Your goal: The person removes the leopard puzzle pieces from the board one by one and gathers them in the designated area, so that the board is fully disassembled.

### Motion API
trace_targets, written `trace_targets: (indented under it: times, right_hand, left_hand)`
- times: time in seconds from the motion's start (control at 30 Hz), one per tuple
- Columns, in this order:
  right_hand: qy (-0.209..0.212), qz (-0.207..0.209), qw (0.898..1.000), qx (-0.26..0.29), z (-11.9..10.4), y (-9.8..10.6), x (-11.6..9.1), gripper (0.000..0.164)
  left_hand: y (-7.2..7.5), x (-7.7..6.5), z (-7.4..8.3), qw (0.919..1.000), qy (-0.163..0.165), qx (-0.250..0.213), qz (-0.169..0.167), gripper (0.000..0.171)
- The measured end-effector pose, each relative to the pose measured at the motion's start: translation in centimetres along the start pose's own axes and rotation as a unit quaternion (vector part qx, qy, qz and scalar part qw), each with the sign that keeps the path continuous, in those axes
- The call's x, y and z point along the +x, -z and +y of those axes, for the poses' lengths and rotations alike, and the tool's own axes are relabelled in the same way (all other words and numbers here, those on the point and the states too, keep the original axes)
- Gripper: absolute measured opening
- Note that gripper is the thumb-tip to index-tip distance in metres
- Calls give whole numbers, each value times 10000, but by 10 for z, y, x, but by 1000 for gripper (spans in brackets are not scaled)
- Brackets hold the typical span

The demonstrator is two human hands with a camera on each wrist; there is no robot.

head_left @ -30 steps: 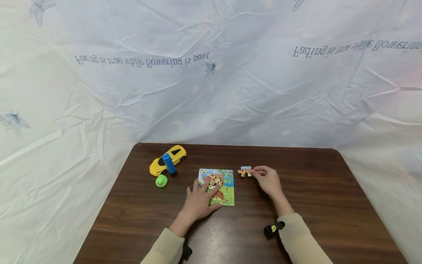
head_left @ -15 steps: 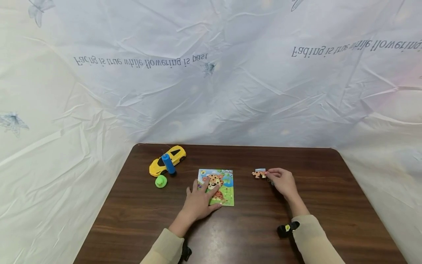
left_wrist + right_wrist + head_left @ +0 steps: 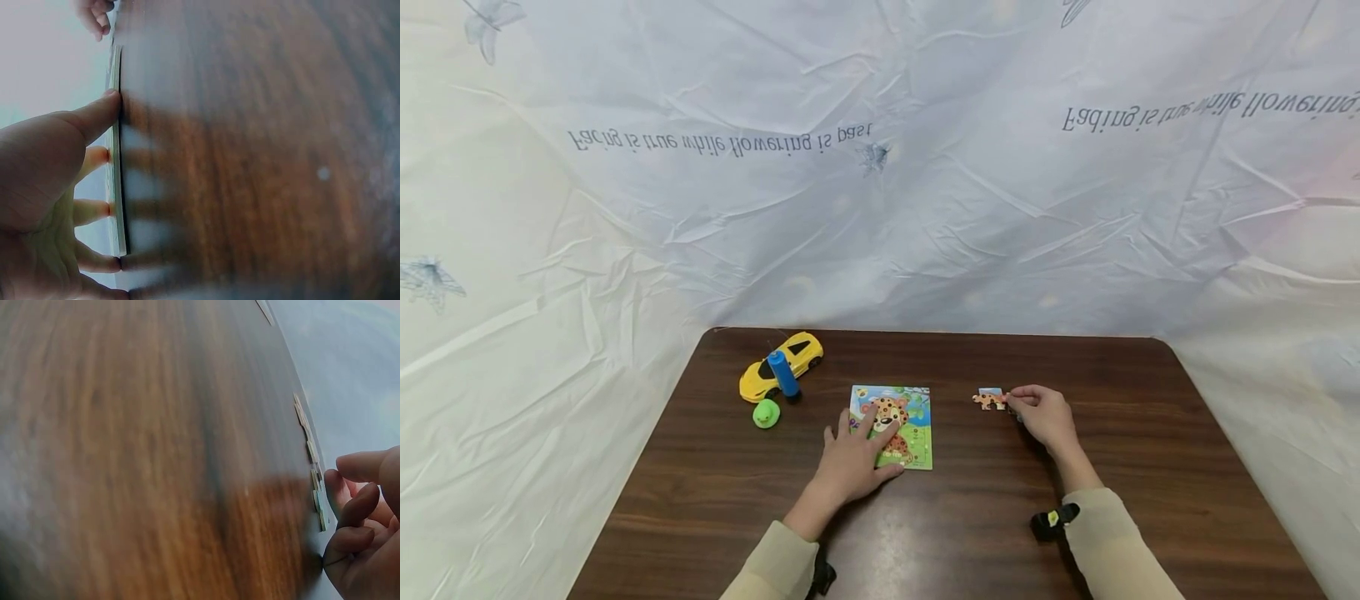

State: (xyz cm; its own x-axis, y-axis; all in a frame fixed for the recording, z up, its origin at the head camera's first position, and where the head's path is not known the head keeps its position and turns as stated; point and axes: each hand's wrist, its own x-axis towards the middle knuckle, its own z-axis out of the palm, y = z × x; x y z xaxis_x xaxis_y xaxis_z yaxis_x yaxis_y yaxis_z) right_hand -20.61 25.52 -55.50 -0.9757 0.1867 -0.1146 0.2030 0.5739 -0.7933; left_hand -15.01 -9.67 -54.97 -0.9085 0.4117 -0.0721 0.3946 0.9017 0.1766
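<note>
My left hand (image 3: 850, 464) lies with fingers spread on a square puzzle board (image 3: 919, 446) printed with a cartoon leopard. From the left wrist view, the thumb and fingers reach along the edge of the board (image 3: 116, 187). To the right of the board, my right hand (image 3: 1045, 419) pinches a small orange spotted jigsaw piece (image 3: 990, 400) at its right side, low over the table. Another jigsaw piece (image 3: 320, 509) shows right under the fingers in the right wrist view, where the right hand (image 3: 369, 525) has its other fingers curled.
A yellow toy car (image 3: 801, 350), a blue cylinder (image 3: 783, 373) and a green rubber duck (image 3: 766, 413) stand at the table's left. The brown wooden table (image 3: 1120, 433) ends at a white printed sheet (image 3: 880, 233).
My right hand has moved right with the spotted jigsaw piece, away from the board, then slightly toward me. The left hand has stayed on the board.
</note>
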Motion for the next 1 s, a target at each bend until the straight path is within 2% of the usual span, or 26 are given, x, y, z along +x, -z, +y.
trace_targets:
  times: [0.4, 0.63, 1.0]
  right_hand:
    - [515, 172, 9985, -23, -20, -19, -12, 24]
    - [903, -288, 9955, -51, -40, -40, -20, 22]
    - [1499, -1254, 9807, 57, -79, -99, -27, 23]
  left_hand:
    - [-2, -11, -6, 9996, 137, -251, 81, 72]
    - [-3, -17, -12, 9991, 284, -300, 76, 71]
    - [-1, -17, -13, 9989, 382, -267, 37, 64]
